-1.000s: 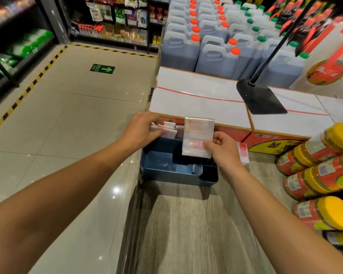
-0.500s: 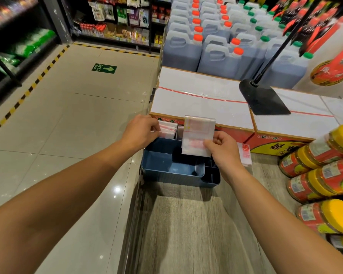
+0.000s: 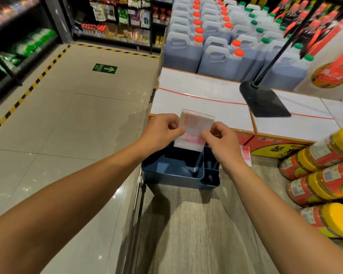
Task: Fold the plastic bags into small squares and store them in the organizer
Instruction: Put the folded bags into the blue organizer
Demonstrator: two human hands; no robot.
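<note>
Both hands hold one folded plastic bag upright in the air, directly above the blue organizer that sits at the far end of the wooden counter. The left hand pinches the bag's left edge, thumb and curled fingers closed on it; the right hand pinches the right edge lower down, fingers curled round the plastic. The bag is a tall narrow rectangle, clear with pink and red print, not yet a square, its bottom edge hanging just over the organizer's big compartment. Step in hand, as I judge it: final fold or tidy-up of this bag before stowing. The next move likely calls for halving the strip top to bottom, squeezing the air out so it stays flat, then lowering it into a compartment. Thin plastic springs open, so the pinch should hold until the bag is seated. The visible part of the big compartment looks empty, and the small compartment at the near right looks empty too; the far part is hidden behind the bag and hands, so I can't tell what is stored there. White cartons sit just behind the organizer, yellow-lidded jars are stacked at right, and a black stand base rests on the cartons.
</note>
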